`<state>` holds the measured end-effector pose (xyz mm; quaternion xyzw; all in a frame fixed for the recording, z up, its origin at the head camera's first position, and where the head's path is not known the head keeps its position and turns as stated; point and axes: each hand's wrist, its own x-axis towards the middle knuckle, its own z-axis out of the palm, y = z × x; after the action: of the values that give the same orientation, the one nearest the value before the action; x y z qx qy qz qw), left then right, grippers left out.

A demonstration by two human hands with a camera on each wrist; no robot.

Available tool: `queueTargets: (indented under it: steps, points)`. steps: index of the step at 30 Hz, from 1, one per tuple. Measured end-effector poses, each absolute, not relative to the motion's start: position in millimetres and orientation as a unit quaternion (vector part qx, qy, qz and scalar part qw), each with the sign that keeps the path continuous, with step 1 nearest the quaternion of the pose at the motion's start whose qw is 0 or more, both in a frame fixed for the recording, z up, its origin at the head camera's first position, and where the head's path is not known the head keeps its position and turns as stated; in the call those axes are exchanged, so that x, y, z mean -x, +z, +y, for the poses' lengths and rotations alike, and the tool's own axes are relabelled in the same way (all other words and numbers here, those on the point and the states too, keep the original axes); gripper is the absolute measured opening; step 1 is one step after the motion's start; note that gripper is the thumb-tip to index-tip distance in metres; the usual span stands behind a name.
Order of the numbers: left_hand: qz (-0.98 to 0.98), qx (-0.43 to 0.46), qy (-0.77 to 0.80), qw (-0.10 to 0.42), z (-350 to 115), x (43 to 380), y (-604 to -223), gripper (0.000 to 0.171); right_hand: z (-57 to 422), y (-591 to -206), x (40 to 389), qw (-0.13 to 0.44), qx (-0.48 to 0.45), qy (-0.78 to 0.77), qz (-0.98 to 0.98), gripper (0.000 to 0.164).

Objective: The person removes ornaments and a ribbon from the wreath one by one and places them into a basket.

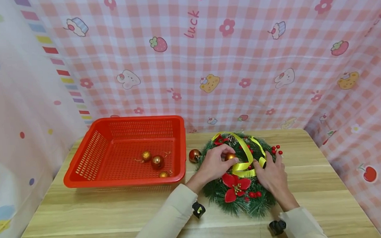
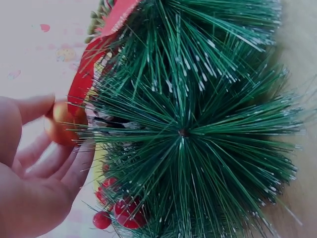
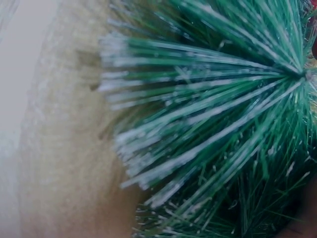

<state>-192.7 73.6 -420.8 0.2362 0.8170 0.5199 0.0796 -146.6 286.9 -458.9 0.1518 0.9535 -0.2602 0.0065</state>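
A green wreath (image 1: 257, 200) with frosted needle tips lies on the table under both hands. My left hand (image 1: 213, 164) pinches an orange-gold bauble (image 1: 230, 156) between thumb and fingers at the wreath's left inner side; this bauble (image 2: 60, 128) also shows in the left wrist view. On the wreath's right side rests my right hand (image 1: 272, 174), fingers spread, thumb beside a loop of yellow ribbon (image 1: 245, 147). A red poinsettia (image 1: 236, 187) and red berries (image 1: 255, 194) sit on the near part. Needles fill most of the right wrist view.
To the left stands a red plastic basket (image 1: 124, 182) holding several gold and bronze baubles (image 1: 157, 162). A shiny red-brown bauble (image 1: 194, 155) lies between basket and wreath. Behind the wooden table (image 1: 118, 216) hangs a pink checked curtain (image 1: 189, 73).
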Motion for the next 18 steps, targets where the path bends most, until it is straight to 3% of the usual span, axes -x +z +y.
queueTargets:
  steps: [9, 18]
  points:
    - [0.812, -0.189, 0.551, 0.037, 72, 196, -425, 0.029, 288, -459, 146, 0.006, -0.151, -0.265, 0.952, 0.079]
    - [0.827, -0.175, 0.534, 0.009, 73, 197, -432, 0.025, 287, -459, 146, 0.01, -0.151, -0.265, 0.952, 0.079]
